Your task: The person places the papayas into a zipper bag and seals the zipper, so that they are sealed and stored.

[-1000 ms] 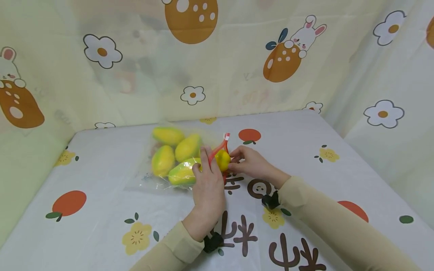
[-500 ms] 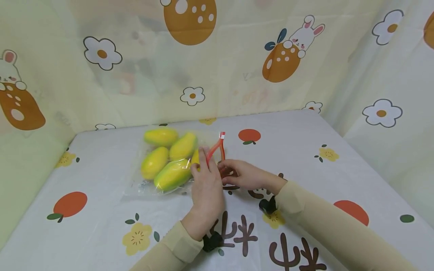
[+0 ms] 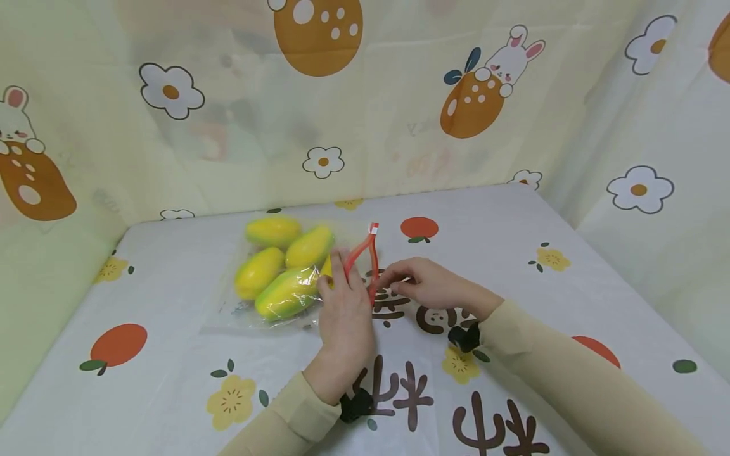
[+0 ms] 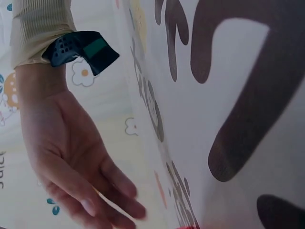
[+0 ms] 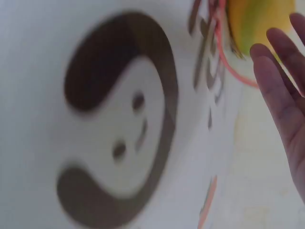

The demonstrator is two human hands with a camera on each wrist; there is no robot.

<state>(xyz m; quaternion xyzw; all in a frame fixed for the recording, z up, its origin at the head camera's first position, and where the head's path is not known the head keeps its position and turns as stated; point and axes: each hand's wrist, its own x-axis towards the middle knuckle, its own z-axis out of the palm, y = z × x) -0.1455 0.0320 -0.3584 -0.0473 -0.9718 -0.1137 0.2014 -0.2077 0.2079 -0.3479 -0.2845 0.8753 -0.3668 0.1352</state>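
Note:
A clear plastic zip bag with a red edge lies on the table, holding several yellow-green mangoes. One yellow mango by the mouth is mostly hidden by my left hand, which grips the bag's red edge; its thumb is hard to make out. The red edge stands parted into two strips. Just right of the mouth is my right hand, empty, its fingers loosely bent close to the red strip. The left wrist view also shows the right hand. In the right wrist view, fingers lie near a mango.
A pale tablecloth printed with fruit, flowers and brown characters covers the table. Patterned curtains hang behind it and at both sides. Black wrist cameras sit at the sleeve cuffs.
A mango held in my right hand at the bag's mouth went leftward inside. The right hand has let go and drawn back to the right. The mangoes in the bag shifted left.

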